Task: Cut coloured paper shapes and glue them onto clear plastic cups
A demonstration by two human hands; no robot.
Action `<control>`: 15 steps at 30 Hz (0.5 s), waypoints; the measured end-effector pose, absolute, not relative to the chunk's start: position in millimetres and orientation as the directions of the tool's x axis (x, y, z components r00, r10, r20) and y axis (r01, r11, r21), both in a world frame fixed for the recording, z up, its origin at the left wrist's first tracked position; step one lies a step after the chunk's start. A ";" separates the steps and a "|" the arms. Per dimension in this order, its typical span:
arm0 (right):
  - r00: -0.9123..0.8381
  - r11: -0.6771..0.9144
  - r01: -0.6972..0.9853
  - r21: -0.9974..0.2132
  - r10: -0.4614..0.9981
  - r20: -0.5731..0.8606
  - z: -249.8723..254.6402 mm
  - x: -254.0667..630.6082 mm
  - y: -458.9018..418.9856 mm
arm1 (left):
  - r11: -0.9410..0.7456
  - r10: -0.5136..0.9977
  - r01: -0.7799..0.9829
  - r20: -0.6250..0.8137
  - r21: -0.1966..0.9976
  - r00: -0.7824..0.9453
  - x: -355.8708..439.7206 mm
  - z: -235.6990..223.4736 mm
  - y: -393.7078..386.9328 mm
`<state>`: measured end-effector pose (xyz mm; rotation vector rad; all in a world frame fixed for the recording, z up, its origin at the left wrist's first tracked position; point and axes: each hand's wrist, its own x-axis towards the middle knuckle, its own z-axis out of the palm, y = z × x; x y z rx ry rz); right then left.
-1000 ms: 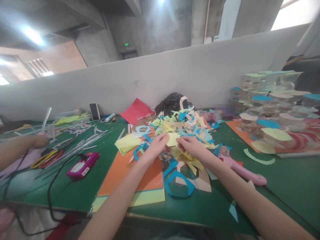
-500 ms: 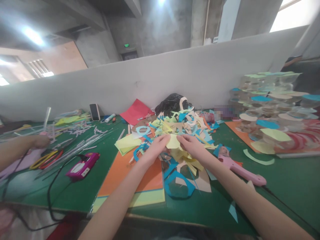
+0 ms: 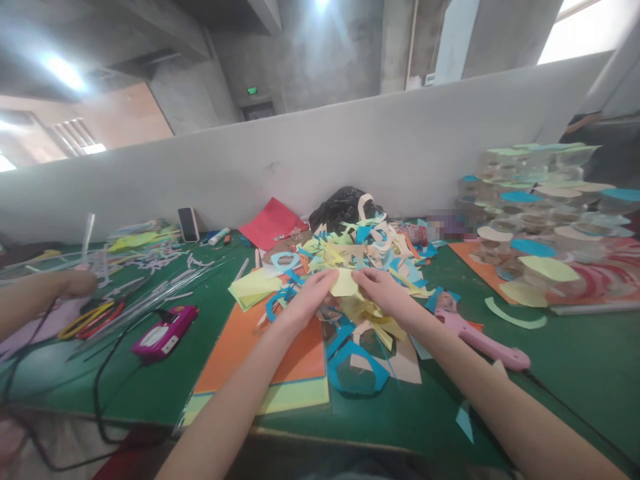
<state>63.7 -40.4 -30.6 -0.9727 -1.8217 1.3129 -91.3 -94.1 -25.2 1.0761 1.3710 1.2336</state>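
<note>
My left hand [image 3: 306,298] and my right hand [image 3: 384,292] meet over the middle of the green table [image 3: 575,360]. Both pinch one small yellow paper piece [image 3: 344,283] between them, the left at its left edge, the right at its right edge. The piece is held just above a heap of coloured paper scraps [image 3: 367,250]. Below the hands lie an orange sheet [image 3: 250,343], a blue cut-out ring [image 3: 357,367] and more yellow scraps.
A pink glue gun [image 3: 480,340] lies right of my right arm. A magenta device [image 3: 165,331] with a black cable sits at the left, near another person's hand [image 3: 75,283]. Stacked clear cups with paper discs [image 3: 540,207] stand at the right. A phone [image 3: 188,223] leans against the white partition.
Both hands have lifted the yellow piece very slightly and stayed in place. The other person's hand at the left has barely shifted.
</note>
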 end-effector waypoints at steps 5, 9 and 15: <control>-0.478 0.192 0.169 -0.967 0.874 0.090 -30.5 63.8 -39.6 | 0.057 0.987 0.045 -0.050 0.997 -0.151 -90.7 -27.9 -94.2; -0.457 0.178 0.154 -0.972 0.885 0.089 -31.3 65.1 -38.2 | 0.057 0.993 0.060 -0.050 0.997 -0.106 -91.4 -27.3 -93.9; -0.448 0.163 0.154 -0.975 0.890 0.078 -26.7 66.8 -40.2 | 0.064 0.998 0.030 -0.063 0.998 -0.024 -91.7 -22.3 -95.7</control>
